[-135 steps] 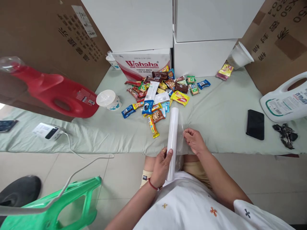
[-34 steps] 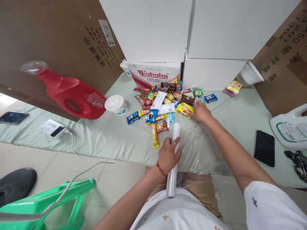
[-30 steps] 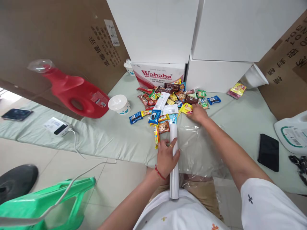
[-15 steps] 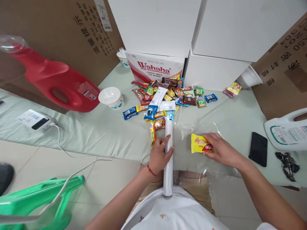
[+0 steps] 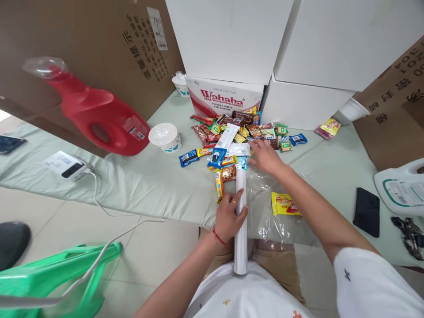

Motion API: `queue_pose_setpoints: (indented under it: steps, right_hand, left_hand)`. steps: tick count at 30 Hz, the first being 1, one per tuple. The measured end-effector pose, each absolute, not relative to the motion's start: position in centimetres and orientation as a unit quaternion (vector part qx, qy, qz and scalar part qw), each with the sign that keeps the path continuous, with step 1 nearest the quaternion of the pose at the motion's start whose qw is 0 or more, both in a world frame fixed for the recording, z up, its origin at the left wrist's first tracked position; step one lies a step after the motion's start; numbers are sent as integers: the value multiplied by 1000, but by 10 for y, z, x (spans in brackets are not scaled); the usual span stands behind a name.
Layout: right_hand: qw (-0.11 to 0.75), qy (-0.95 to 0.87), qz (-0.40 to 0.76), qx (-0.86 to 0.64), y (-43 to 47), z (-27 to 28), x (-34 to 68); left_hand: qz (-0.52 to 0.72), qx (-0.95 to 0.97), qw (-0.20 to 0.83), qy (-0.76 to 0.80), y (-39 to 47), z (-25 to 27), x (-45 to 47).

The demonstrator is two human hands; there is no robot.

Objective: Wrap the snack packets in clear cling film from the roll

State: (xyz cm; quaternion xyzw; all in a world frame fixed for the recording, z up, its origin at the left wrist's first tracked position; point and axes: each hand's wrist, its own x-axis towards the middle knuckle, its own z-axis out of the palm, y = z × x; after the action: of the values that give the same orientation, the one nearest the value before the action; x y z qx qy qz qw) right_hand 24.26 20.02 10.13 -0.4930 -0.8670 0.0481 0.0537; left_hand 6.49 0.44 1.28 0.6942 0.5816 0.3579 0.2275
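My left hand [image 5: 231,215] is closed around a white roll of clear plastic film [image 5: 241,247], which lies lengthwise from the table's front edge toward the snacks. From it a transparent sheet of film [image 5: 265,225] spreads to the right. On that sheet lies a yellow wafer packet [image 5: 281,204], partly covered by my right forearm. My right hand [image 5: 265,155] reaches over the right side of the snack pile [image 5: 243,131], fingers apart, close to a white packet [image 5: 239,150]. Whether its fingertips touch a packet I cannot tell.
A red jug [image 5: 106,119] and a paper bowl [image 5: 165,138] stand left of the pile. Behind it is a Wahaha carton [image 5: 225,95]. To the right lie a black phone [image 5: 367,212], keys [image 5: 409,234] and a white jug [image 5: 402,190]. A power bank [image 5: 66,164] trails a cable.
My right hand has let go of the yellow wafer packet, leaving it on the film, and moved up and left to the snack pile. My left hand stays on the roll.
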Motion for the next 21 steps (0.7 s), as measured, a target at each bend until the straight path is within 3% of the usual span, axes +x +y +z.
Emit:
queue_pose_setpoints:
  steps: [5, 9, 15, 21]
  right_hand:
    - [4, -867, 56, -495, 254, 88, 203]
    - [34, -815, 50, -577, 263, 85, 265]
    - [-34, -740, 35, -671, 235, 81, 356]
    - [28, -816, 66, -574, 246, 91, 270]
  left_hand:
    - [357, 691, 244, 580, 4, 11, 62]
    - [363, 693, 242, 574, 4, 9, 63]
    - [364, 694, 234, 576, 4, 8, 66]
    - [352, 697, 238, 577, 5, 11, 66]
